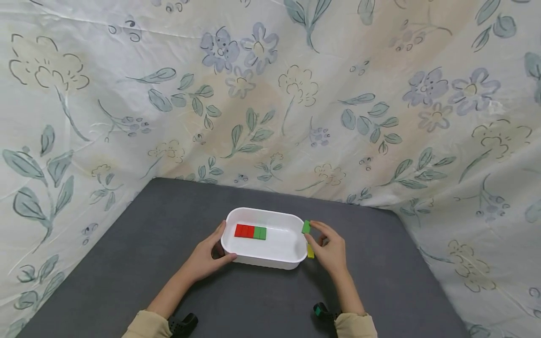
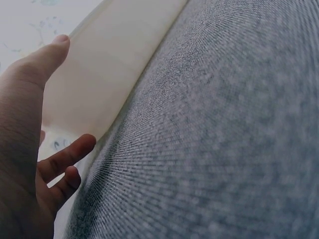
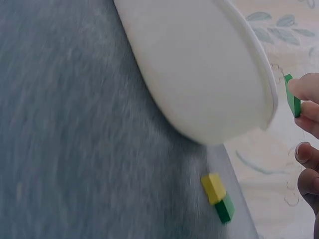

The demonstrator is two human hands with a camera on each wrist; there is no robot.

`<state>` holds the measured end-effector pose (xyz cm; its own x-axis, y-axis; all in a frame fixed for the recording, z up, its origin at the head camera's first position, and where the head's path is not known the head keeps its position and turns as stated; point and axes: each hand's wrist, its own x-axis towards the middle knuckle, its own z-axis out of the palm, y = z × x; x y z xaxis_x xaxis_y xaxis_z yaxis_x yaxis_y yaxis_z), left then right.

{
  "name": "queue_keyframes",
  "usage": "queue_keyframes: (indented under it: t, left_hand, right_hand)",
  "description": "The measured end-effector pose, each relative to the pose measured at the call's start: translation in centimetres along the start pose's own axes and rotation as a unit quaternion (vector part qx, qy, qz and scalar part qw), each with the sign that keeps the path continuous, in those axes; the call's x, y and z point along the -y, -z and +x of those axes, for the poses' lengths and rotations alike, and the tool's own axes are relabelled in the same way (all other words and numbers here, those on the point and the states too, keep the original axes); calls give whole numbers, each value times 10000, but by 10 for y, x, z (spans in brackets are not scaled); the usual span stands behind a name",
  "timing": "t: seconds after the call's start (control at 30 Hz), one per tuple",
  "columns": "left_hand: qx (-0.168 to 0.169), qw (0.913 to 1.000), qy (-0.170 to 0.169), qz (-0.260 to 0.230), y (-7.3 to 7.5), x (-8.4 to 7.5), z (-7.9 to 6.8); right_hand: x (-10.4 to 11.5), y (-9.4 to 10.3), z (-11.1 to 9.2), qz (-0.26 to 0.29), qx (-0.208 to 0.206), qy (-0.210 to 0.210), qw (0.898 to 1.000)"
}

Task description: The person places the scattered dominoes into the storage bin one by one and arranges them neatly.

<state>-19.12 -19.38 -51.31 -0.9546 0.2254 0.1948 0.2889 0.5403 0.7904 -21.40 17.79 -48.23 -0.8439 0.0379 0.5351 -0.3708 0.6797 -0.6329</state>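
Note:
A white plastic tub point(image 1: 266, 260) with rounded corners stands on the dark table. Inside it, at the left, red blocks point(image 1: 244, 230) and green blocks point(image 1: 259, 233) lie side by side in a row. My left hand point(image 1: 203, 258) holds the tub's left end, thumb toward the front and fingers round the far side. At the right end, my right hand point(image 1: 331, 249) pinches a green block point(image 1: 306, 227) between thumb and fingertips, level with the rim. In the right wrist view this green block point(image 3: 293, 97) is raised beside the tub wall.
Below my right hand, a yellow block point(image 3: 214, 188) lies on the table against another green block point(image 3: 225, 208), just outside the tub. The dark cloth-like tabletop point(image 1: 262, 305) runs back to a floral curtain point(image 1: 270, 103). A black band point(image 1: 183, 325) is on my left wrist.

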Motion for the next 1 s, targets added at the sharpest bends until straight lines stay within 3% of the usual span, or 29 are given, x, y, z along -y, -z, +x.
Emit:
queue_keyframes:
  t: [0.33, 0.53, 0.67, 1.0]
  left_hand:
    - [-32, 10000, -44, -11, -2, 0, 0]
    - [-48, 10000, -61, 26, -4, -1, 0]
    - [-48, 10000, -17, 53, -4, -3, -2]
    - [-62, 10000, -8, 73, -5, -4, -5]
  right_hand:
    - [16, -18, 9, 257, 124, 287, 9992]
    - [24, -28, 10, 70, 293, 561, 9980]
    - [27, -30, 11, -109, 452, 472, 9978]
    - [34, -37, 18, 29, 939, 350, 9950]
